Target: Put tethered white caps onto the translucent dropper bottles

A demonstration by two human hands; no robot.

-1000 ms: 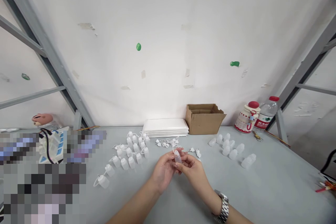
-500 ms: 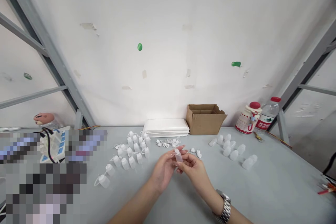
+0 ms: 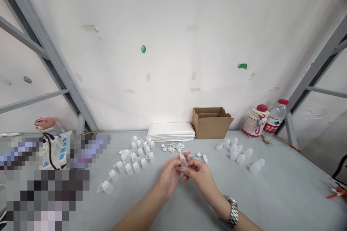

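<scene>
Above the middle of the table, both hands hold one small translucent plastic bottle [image 3: 184, 162], tilted a little, with a white piece at its top. My left hand [image 3: 168, 176] has its fingers closed at the bottle's upper end. From the other side my right hand [image 3: 200, 172] grips the body between thumb and fingers. Just beyond lie white caps with loops [image 3: 172, 147] and a few more caps [image 3: 202, 157]. Capped bottles [image 3: 136, 167] stand in loose rows to the left. Several uncapped bottles [image 3: 240, 158] are off to the right.
Against the wall are a stack of white flat packs [image 3: 171, 132] and an open cardboard box [image 3: 212, 127]. A white jar with a red lid [image 3: 255, 122] and a water bottle [image 3: 275, 119] stand at the back right. A power strip [image 3: 56, 150] lies at the left.
My left fingers have closed in more on the top of the small bottle. My right hand keeps its grip. The view has shifted slightly.
</scene>
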